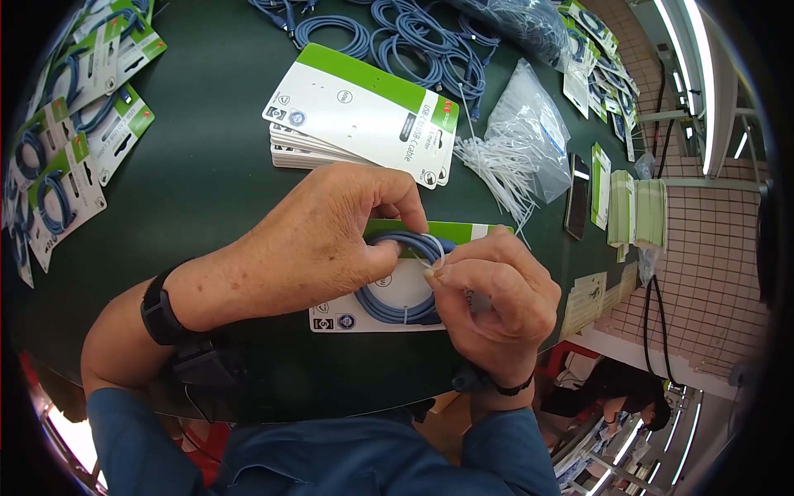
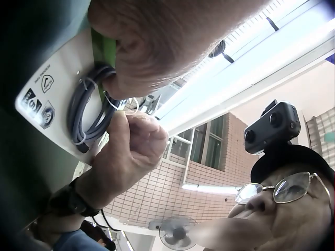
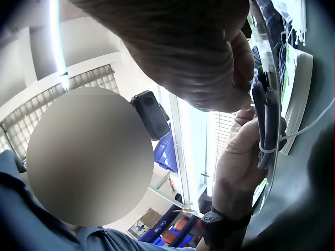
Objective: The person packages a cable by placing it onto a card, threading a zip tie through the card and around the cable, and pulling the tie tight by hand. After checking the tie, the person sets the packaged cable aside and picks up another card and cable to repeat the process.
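Observation:
A coiled blue USB cable (image 1: 374, 304) lies on a white and green printed card (image 1: 337, 322) in front of the person. The left hand (image 1: 322, 231) holds the coil at its upper side, thumb on the coil and forefinger bent over its far edge. A white cable tie (image 1: 443, 246) stands in a loop around the coil's upper right. With thumb and forefinger, the right hand (image 1: 500, 298) pinches this tie. Another tie (image 1: 405, 314) binds the coil at its lower edge. In the left wrist view, the right hand (image 2: 128, 144) is close beside the coil (image 2: 78, 112).
A stack of printed cards (image 1: 331, 107) stands behind the hands. Loose white cable ties (image 1: 496, 169) and a plastic bag (image 1: 529, 124) lie right of it. Blue cable coils (image 1: 331, 35) lie at the back, finished-looking carded cables (image 1: 54, 198) at left, a phone (image 1: 577, 198) at right.

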`<state>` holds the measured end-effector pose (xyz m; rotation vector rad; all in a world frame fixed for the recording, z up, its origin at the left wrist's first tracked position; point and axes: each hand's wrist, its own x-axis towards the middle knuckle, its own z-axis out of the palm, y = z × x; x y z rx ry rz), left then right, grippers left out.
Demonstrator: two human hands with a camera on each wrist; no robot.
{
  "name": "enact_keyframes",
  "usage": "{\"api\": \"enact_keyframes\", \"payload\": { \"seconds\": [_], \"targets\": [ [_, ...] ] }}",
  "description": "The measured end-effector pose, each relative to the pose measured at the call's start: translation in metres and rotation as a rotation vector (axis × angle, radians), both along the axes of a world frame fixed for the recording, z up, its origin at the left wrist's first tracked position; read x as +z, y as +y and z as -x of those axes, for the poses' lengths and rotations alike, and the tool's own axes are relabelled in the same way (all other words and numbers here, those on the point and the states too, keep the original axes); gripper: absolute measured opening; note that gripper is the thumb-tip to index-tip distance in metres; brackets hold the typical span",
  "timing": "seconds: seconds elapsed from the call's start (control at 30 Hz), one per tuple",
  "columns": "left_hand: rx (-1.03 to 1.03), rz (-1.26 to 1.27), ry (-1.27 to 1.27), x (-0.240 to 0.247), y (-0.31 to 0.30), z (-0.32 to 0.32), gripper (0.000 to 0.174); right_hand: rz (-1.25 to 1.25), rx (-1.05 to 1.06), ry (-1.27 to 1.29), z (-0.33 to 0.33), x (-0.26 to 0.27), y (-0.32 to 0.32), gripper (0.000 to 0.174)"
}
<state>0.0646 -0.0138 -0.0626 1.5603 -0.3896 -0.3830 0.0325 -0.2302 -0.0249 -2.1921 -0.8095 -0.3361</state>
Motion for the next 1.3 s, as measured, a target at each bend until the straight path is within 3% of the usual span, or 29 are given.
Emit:
{"api": "enact_keyframes", "payload": {
  "seconds": [1.3],
  "targets": [
    [-0.049,-0.143,-0.054,0.0027,-0.0004,0.0033,0.02,0.01,-0.085,0.179,0.0069,0.0057,0.0056,0.025]
  ]
}}
